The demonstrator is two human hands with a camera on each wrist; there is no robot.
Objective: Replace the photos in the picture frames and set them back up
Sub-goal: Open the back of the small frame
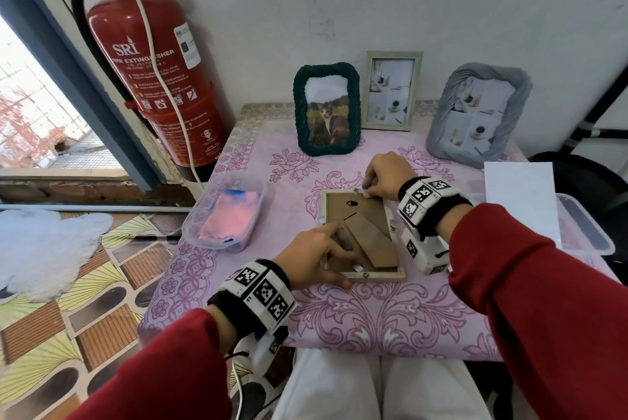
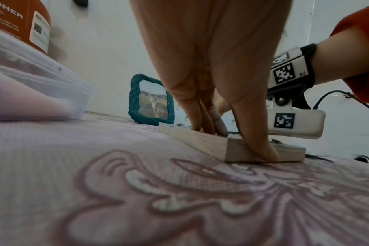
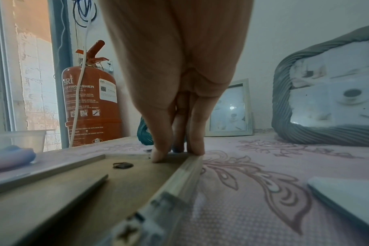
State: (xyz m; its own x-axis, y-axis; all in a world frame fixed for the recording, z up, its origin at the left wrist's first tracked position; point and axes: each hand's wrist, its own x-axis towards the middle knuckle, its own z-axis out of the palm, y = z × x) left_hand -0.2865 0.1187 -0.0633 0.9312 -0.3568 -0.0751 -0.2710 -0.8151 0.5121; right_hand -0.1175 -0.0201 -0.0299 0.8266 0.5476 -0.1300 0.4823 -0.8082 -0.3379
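A light wooden picture frame (image 1: pixel 384 276) lies face down in the middle of the table, its brown backing board (image 1: pixel 360 212) and fold-out stand (image 1: pixel 372 243) facing up. My left hand (image 1: pixel 339 266) presses on its near left part with straight fingers on the backing and the thumb against the near edge; in the left wrist view that hand (image 2: pixel 249 133) bears on the frame's corner (image 2: pixel 200 143). My right hand (image 1: pixel 370 188) pinches the far right corner beside a small metal tab; in the right wrist view the hand (image 3: pixel 177 149) has the thumb inside and a finger outside the rail (image 3: pixel 179 179).
Three frames stand along the wall: green with a cat photo (image 1: pixel 328 110), pale (image 1: pixel 392 91), grey (image 1: pixel 477 113). A clear tub with a pink cloth (image 1: pixel 226 212) sits left. A white sheet (image 1: pixel 520 195) and another tub (image 1: pixel 584 232) lie right. A fire extinguisher (image 1: pixel 153 73) stands beside the table.
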